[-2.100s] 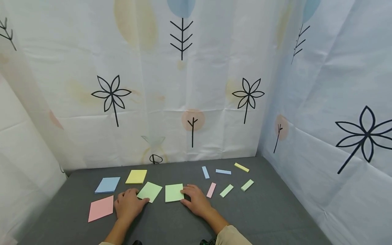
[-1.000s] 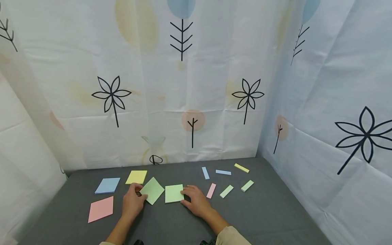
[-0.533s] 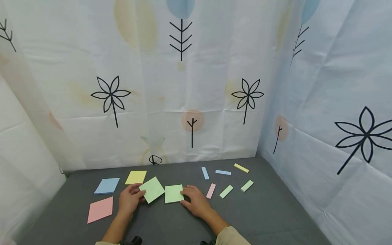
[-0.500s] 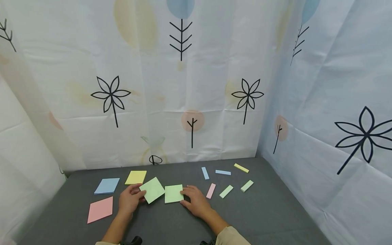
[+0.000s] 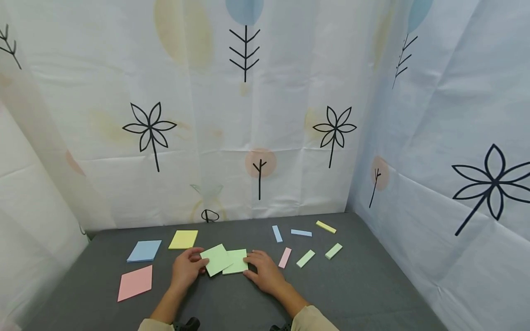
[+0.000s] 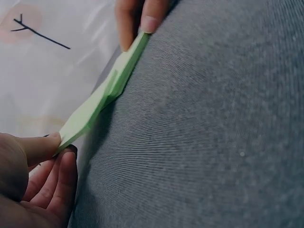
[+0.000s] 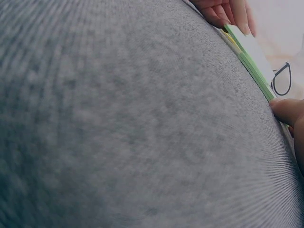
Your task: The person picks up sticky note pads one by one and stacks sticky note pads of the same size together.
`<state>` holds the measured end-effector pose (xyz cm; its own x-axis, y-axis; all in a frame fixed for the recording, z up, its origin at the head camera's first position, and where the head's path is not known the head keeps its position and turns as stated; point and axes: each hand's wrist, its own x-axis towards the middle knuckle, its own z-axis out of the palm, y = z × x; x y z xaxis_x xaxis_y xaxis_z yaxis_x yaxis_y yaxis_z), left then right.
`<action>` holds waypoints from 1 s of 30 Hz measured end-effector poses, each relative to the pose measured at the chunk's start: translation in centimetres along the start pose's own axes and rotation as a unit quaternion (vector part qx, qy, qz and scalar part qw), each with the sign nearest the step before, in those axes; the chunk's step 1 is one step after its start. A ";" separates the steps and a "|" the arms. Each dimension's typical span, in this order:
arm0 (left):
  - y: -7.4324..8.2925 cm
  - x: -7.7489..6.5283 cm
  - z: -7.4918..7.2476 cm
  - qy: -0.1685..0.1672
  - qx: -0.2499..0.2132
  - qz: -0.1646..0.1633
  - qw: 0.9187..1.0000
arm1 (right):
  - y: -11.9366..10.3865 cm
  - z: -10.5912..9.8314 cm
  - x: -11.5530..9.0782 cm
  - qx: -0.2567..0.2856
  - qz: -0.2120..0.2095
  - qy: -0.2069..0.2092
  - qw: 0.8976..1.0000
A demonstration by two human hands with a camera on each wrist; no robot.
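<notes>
My left hand [image 5: 186, 270] pinches a square light-green sticky note pad [image 5: 216, 259] by its left edge, thumb on top. This pad is tilted and raised off the table at the hand's side. Its right part lies over the left part of a second green sticky note pad [image 5: 239, 262], which rests on the table. Thumb and fingers of my right hand [image 5: 265, 272] hold that second pad at its right edge. In the left wrist view, the upper green pad [image 6: 81, 118] slants down onto the lower one [image 6: 127, 71].
Left on the grey table [image 5: 232, 303] lie square pads: blue [image 5: 143, 251], yellow [image 5: 183, 239], pink [image 5: 135, 282]. Narrow strip pads lie to the right: blue [image 5: 277, 233], yellow [image 5: 326, 226], pink [image 5: 285, 257], green [image 5: 305, 258] and others. Patterned white cloth [image 5: 285, 115] surrounds the table.
My left hand has lifted the left green pad, turned it, and carried it right until it overlaps the other green pad. The right hand has stayed in place.
</notes>
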<state>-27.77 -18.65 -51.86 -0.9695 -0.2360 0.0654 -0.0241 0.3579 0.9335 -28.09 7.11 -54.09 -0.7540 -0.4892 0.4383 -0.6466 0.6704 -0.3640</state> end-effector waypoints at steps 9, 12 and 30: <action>0.3 0.4 1.2 0.016 0.177 0.106 0.978 | 0.0 0.1 0.1 0.001 -0.015 0.010 1.000; 0.5 0.4 1.6 0.011 0.196 0.122 0.973 | -0.1 0.1 0.1 0.003 0.000 0.003 1.000; 1.6 -0.2 3.6 -0.004 0.224 0.113 0.968 | -0.1 -0.1 0.1 -0.003 0.047 -0.015 0.999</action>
<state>-28.48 -14.78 -51.64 -0.9643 -0.0985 0.2459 0.0882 0.7559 0.6488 -28.04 7.01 -53.97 -0.8150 -0.4404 0.3766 -0.5716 0.7175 -0.3982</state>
